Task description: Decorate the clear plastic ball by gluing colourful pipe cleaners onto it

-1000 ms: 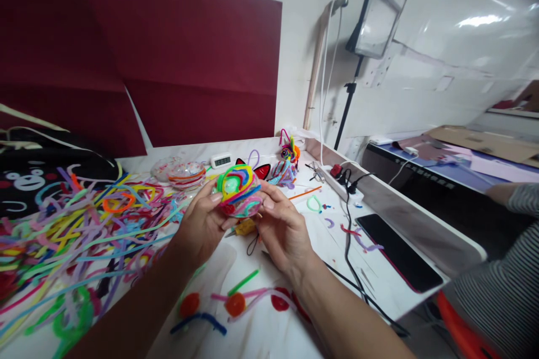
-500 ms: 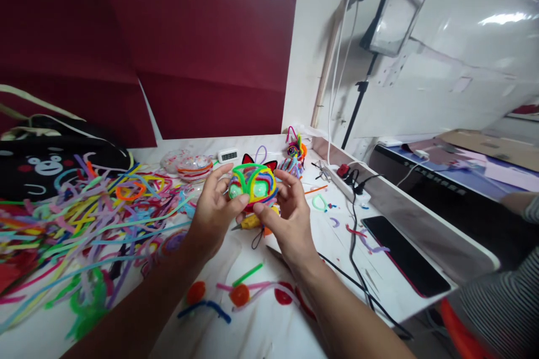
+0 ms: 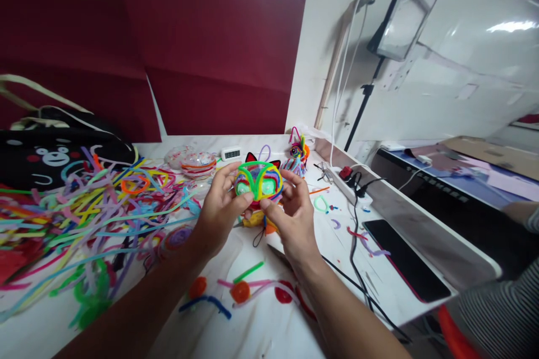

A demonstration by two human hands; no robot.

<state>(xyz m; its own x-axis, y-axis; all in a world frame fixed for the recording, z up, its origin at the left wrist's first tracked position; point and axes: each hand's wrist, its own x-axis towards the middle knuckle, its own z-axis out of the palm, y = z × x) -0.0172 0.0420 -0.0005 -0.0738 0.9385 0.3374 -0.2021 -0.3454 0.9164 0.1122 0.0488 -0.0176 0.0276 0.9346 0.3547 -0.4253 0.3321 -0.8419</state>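
Between my two hands is a rounded craft head (image 3: 259,179) wound from colourful pipe cleaners, with green strips curving over two pale green eye patches. My left hand (image 3: 223,196) grips its left side, the thumb pressed on the lower front. On the right side my right hand (image 3: 295,199) holds it, thumb also at the lower front edge, fingers curled behind. Just below the head lies a yellow tool with a pointed tip (image 3: 251,220), partly hidden by my hands. Black-and-red pointed ears (image 3: 251,157) show above the head; whether they are joined to it I cannot tell.
A tangled heap of pipe cleaners (image 3: 138,202) covers the left side. Further back are a small digital timer (image 3: 231,153) and a pipe-cleaner figure (image 3: 298,151). On the right lie a phone (image 3: 406,261), a power strip (image 3: 351,185) and cables. A person's striped sleeve (image 3: 501,314) is at far right.
The craft head has turned slightly in my hands, so its green strips now form a clearer V between the eye patches. The whole view has shifted a little.
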